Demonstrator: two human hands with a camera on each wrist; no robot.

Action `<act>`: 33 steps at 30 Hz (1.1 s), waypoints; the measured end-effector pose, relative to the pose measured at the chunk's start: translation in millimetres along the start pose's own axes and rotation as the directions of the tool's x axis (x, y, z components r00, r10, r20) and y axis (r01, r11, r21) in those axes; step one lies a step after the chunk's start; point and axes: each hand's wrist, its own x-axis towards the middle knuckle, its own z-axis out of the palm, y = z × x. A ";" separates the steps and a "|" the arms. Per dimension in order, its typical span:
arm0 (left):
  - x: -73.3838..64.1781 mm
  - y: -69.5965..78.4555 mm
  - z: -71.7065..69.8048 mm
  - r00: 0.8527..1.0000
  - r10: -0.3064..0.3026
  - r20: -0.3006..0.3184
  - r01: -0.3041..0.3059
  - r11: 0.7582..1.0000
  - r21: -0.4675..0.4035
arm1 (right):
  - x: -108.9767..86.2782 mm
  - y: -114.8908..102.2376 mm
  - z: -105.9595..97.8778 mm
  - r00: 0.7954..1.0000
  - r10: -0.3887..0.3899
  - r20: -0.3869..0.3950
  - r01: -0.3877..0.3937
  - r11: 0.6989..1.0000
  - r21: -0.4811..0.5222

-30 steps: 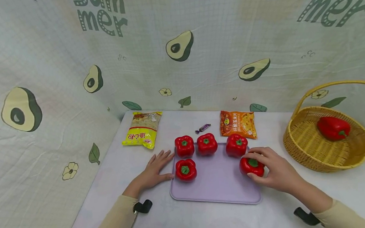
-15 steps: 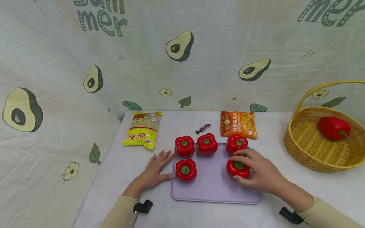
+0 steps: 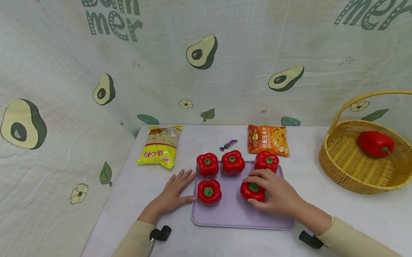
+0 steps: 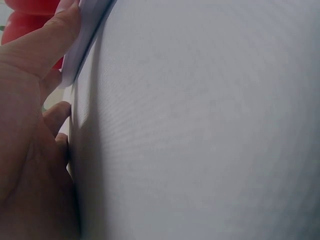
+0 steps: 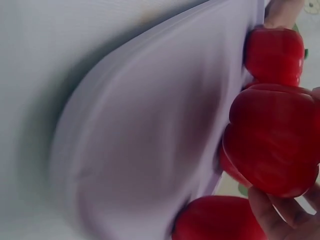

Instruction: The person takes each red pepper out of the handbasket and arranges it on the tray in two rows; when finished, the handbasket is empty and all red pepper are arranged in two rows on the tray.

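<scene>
My right hand (image 3: pixel 277 192) grips a red bell pepper (image 3: pixel 251 192) over the middle of the lilac tray (image 3: pixel 231 215). In the right wrist view the held pepper (image 5: pixel 272 140) appears above the tray surface, with fingertips curled at its side. My left hand (image 3: pixel 171 195) lies with fingers spread at the tray's left edge, its thumb (image 4: pixel 60 35) touching the rim in the left wrist view. Close by that hand sits a front-left pepper (image 3: pixel 209 192). Along the tray's back stand a left pepper (image 3: pixel 207 164), a middle pepper (image 3: pixel 233 162) and a right pepper (image 3: pixel 266 161).
A wicker basket (image 3: pixel 334 171) with a tall handle stands at the right, holding another red pepper (image 3: pixel 375 144). Behind the tray lie a yellow pasta bag (image 3: pixel 160 146), a purple wrapped candy (image 3: pixel 228 145) and an orange snack packet (image 3: pixel 267 140). A printed cloth hangs behind the table.
My right hand has carried its pepper leftward from the tray's right edge to near the middle. My left hand has stayed in place.
</scene>
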 end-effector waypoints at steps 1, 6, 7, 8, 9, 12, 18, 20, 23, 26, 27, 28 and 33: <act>0.0 0.1 0.1 1.000 0.000 -0.002 0.000 1.000 -0.002 | 1.5 -0.7 1.3 1.000 -0.003 0.002 0.003 1.000 0.004; 0.0 0.0 0.6 1.000 0.007 -0.009 -0.007 1.000 -0.004 | 7.8 -3.5 8.2 1.000 -0.003 0.022 0.002 1.000 0.020; -0.2 0.2 0.4 1.000 0.007 -0.008 -0.007 1.000 -0.003 | 8.9 -3.8 9.7 1.000 -0.001 0.028 0.001 1.000 0.016; -0.4 0.3 0.1 1.000 0.008 -0.007 -0.008 1.000 -0.005 | 10.0 -4.4 11.0 0.999 -0.002 0.034 0.001 1.000 0.016; -0.7 0.5 -0.2 1.000 0.004 -0.004 -0.004 1.000 -0.002 | 11.1 -5.1 12.2 0.999 -0.003 0.039 0.003 1.000 0.014; -1.3 1.0 -0.9 1.000 0.002 -0.001 -0.002 1.000 -0.003 | 14.3 -6.8 15.8 0.999 -0.008 0.054 0.007 1.000 0.021; -1.1 0.6 -0.3 1.000 -0.002 -0.005 0.002 1.000 -0.001 | 19.2 -10.2 22.9 0.998 -0.013 0.065 0.010 0.999 0.044; -0.9 0.2 0.1 1.000 0.002 -0.007 -0.002 1.000 -0.004 | 20.3 -11.1 24.6 0.998 -0.007 0.069 0.005 0.999 0.039; -0.9 -0.5 0.4 1.000 0.001 -0.003 -0.001 1.000 0.007 | 22.0 -13.0 25.9 0.996 0.004 0.086 -0.007 0.999 0.032; -1.1 -1.1 0.6 1.000 0.008 -0.007 -0.008 1.000 0.007 | 24.2 -16.0 25.5 0.993 0.010 0.116 -0.014 1.000 0.028; -1.1 -1.3 0.6 1.000 0.008 -0.008 -0.008 1.000 0.006 | 25.1 -17.0 25.3 0.992 0.012 0.127 -0.015 1.000 0.026; -1.2 -1.3 0.5 1.000 0.010 -0.009 -0.010 1.000 0.002 | 25.9 -17.9 25.1 0.990 0.014 0.137 -0.017 1.000 0.023; -1.3 -0.9 0.5 1.000 0.006 -0.007 -0.006 1.000 -0.004 | 27.9 -21.4 23.9 0.985 0.034 0.172 -0.037 0.999 0.016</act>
